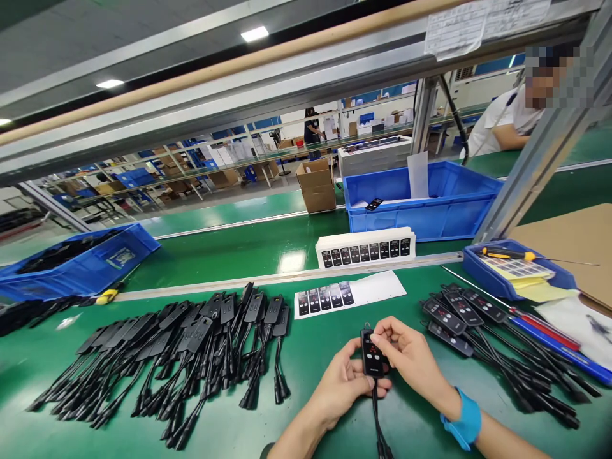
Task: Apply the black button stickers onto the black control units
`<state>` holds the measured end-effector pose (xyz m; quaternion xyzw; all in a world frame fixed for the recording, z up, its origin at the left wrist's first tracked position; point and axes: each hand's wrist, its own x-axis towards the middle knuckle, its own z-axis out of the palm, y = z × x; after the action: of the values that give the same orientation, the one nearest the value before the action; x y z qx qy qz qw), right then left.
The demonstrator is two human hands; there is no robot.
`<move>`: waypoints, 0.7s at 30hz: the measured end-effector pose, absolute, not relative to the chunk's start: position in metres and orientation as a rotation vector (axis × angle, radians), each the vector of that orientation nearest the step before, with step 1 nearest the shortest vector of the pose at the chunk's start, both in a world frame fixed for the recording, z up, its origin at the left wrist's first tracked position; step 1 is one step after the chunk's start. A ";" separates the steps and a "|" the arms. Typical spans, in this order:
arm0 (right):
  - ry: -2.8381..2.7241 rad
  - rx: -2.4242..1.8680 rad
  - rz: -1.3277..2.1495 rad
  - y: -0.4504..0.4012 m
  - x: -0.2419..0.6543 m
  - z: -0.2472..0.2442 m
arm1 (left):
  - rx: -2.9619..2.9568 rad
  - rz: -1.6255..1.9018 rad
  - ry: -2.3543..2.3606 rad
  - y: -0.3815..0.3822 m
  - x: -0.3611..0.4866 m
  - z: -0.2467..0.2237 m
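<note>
Black controller (371,364) in my grip, near the lower middle of the head view: its labelled face is toward me, its loop end points away, and its cables run down to the bottom edge of the picture. My left hand (342,384) is closed around its lower part, thumb along the bottom edge. My right hand (406,357), with a blue wristband (465,417) behind it, has thumb and fingertips drawn narrow at the upper right edge of the face; I cannot tell whether they pinch something or only press.

Bare green bench (313,350) lies to my left as far as the heap of black controllers (191,335), whose near cable ends spread towards me. On my right a narrower bare strip separates my wrist from the labelled controllers (449,319). Beyond those, a blue pen-like tool (559,350) and a small blue tray (549,280) crowd that side.

Ahead, just past my fingers, the label sheet (377,288) bears 5 labels at its left end. Behind it, a stack of label sheets (366,241) stands at the metal rail (268,278), with 9 labels showing, in front of a large blue bin (421,220).
</note>
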<state>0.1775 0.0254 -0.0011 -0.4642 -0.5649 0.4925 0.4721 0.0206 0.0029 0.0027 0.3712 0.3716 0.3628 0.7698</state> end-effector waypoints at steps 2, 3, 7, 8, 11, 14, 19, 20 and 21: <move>-1.376 -1.136 1.210 0.025 0.177 -0.002 | 0.809 0.783 0.807 0.003 0.021 0.002; -1.374 -1.137 1.210 0.025 0.177 -0.002 | 0.810 0.782 0.808 0.003 0.021 0.002; -1.380 -1.157 1.188 0.026 0.177 -0.003 | 0.833 0.779 0.830 0.002 0.021 0.002; -1.382 -1.163 1.180 0.026 0.177 -0.003 | 0.840 0.779 0.835 0.002 0.022 0.002; -1.382 -1.172 1.165 0.026 0.176 -0.004 | 0.854 0.779 0.837 0.001 0.022 0.001; -1.376 -1.183 1.147 0.027 0.176 -0.006 | 0.862 0.777 0.837 0.001 0.023 0.000; -1.367 -1.210 1.144 0.028 0.175 -0.008 | 0.876 0.783 0.834 0.001 0.023 -0.003; -1.366 -1.213 1.147 0.028 0.175 -0.009 | 0.886 0.785 0.833 0.001 0.023 -0.003; -1.365 -1.216 1.149 0.028 0.175 -0.009 | 0.896 0.786 0.832 0.001 0.023 -0.003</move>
<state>0.1747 0.0281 -0.0093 -0.4968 -0.5574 0.4691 0.4717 0.0233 0.0008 -0.0035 0.4095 0.3803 0.3595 0.7473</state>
